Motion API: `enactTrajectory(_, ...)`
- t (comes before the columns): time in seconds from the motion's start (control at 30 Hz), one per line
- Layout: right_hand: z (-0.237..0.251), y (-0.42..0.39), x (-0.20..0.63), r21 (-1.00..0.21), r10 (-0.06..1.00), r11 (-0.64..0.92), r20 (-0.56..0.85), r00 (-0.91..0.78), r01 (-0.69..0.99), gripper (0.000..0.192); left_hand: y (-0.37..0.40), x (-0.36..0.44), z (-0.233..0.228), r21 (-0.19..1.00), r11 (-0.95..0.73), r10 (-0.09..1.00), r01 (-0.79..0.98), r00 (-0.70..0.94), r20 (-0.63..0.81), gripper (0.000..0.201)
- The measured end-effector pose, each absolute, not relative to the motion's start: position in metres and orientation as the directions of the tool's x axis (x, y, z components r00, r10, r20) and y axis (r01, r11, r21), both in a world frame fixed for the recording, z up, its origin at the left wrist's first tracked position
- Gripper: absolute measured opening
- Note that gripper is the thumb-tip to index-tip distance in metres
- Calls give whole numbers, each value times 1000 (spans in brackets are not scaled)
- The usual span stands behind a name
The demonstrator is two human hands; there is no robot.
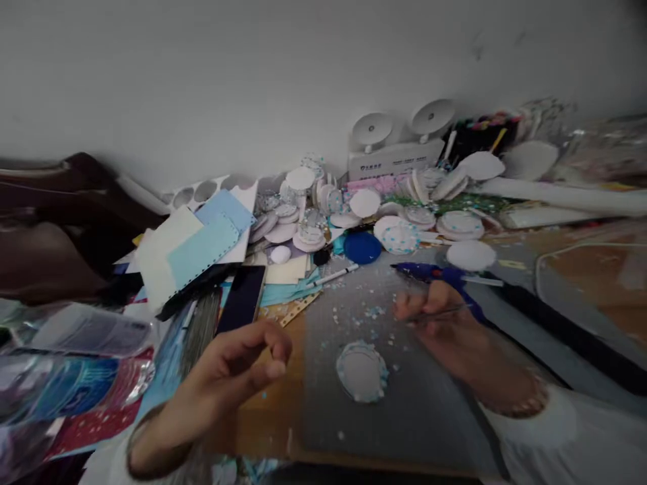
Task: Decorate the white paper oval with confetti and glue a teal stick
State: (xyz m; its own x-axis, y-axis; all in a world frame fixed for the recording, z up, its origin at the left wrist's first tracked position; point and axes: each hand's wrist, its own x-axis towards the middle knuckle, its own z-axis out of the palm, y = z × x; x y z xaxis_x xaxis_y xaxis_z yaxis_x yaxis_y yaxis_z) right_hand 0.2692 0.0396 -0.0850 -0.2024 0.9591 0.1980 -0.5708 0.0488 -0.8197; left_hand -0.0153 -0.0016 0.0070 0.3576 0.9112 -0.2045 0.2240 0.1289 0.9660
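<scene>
On the grey cutting mat [333,417] lies a white paper disc [360,372] with small pale-blue bits around its rim. My left hand [232,377] hovers over the wooden table left of the disc, fingers curled, a gap between thumb and forefinger and nothing seen in it. Above and to the right of the disc, my right hand [449,337] is closed around thin, dark tweezers [437,314], blurred by motion. Tiny white and blue paper bits [374,312] are scattered over the mat between the hands. Neither hand touches the disc.
A blue glue gun [439,273] lies behind my right hand. Many white discs [308,236] crowd the back by the wall. A phone [241,300], blue card sheets [205,249] and a plastic bottle [75,384] fill the left. A white box [394,158] stands at the back.
</scene>
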Motion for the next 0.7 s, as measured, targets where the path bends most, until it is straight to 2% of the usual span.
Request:
enactTrajectory(0.1,-89,41,264,-830,974,-35,96,-204,-557,22,1,-15,1,922,19,970,386,216,-111,23)
enactTrajectory(0.33,-97,46,265,-814,987,-153,-98,-127,-560,29,9,0,-12,878,-88,982,470,191,-3,28)
enactTrajectory(0.4,-96,47,264,-799,984,-178,-127,-128,-575,31,10,2,-13,798,-192,980,571,161,121,22)
enactTrajectory(0.5,-95,47,262,-785,980,-200,-149,-136,-586,33,12,2,-13,526,-370,903,766,163,398,21)
enactTrajectory(0.57,-94,46,261,-780,978,-209,-151,-146,-590,32,12,2,-12,391,-431,834,813,193,516,9)
enactTrajectory(0.63,-94,46,261,-785,977,-207,-141,-158,-583,30,10,2,-10,376,-458,807,806,198,556,8)
enactTrajectory(0.7,-94,46,261,-795,980,-189,-119,-157,-577,30,5,2,-7,411,-463,804,785,177,567,8)
